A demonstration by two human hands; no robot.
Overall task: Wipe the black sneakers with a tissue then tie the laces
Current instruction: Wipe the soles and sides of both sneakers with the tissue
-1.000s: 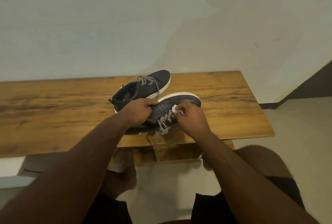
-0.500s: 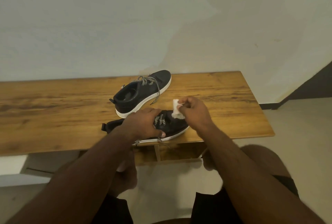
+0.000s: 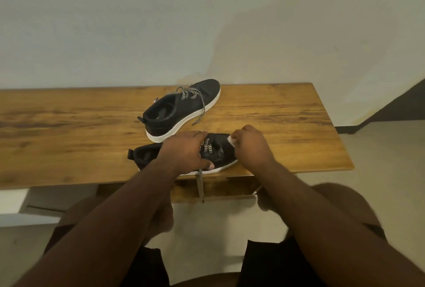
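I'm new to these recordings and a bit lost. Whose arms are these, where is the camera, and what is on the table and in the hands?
There is no machine here: a person wears a camera on the head, looking down at their own arms. On the wooden table lie two black sneakers. The left hand grips the near sneaker, whose loose lace hangs over the edge. The right hand pinches a white tissue at its toe. The far sneaker lies untouched.

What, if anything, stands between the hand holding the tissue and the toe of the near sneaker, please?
Nothing visible does. The right hand pinches the tissue right at the toe of the near sneaker. The left hand grips the sneaker's middle, beside the laces, clear of the toe. The far sneaker sits behind, apart.
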